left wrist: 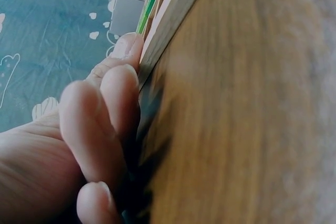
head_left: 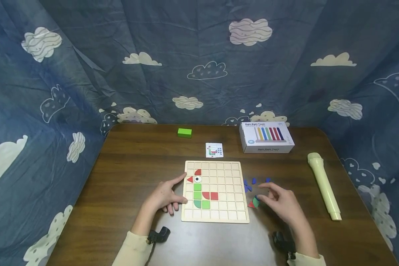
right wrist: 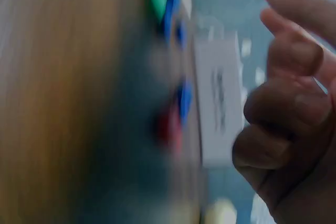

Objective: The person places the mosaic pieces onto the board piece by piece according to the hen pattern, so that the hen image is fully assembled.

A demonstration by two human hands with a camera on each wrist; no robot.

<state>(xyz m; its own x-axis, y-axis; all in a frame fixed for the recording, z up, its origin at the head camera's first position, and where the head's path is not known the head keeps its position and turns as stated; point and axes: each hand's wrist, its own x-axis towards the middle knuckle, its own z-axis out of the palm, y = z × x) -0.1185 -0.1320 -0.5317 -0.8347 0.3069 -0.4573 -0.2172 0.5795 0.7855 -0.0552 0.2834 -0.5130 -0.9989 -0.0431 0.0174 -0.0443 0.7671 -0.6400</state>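
A wooden grid board [head_left: 224, 207] lies on the table, holding a red triangle [head_left: 190, 179], an eye tile [head_left: 197, 179], green squares [head_left: 197, 187], a red square [head_left: 214, 196] and quarter-round pieces [head_left: 197, 204]. My left hand [head_left: 163, 195] touches the board's left edge with thumb and index finger spread apart. Beyond the right edge, my right hand [head_left: 280, 201] hovers over loose pieces, thumb and index finger parted with nothing between them. Near its thumb lie a green piece [head_left: 256, 203] and a red piece [head_left: 251, 204]; small blue pieces [head_left: 254, 181] are scattered farther back.
Behind the board lies a picture card [head_left: 214, 150] with a coloured pattern. A green block [head_left: 184, 133] sits at the back, and a white box [head_left: 267, 138] stands back right. A cream microphone-shaped stick [head_left: 324, 186] lies on the right side of the table.
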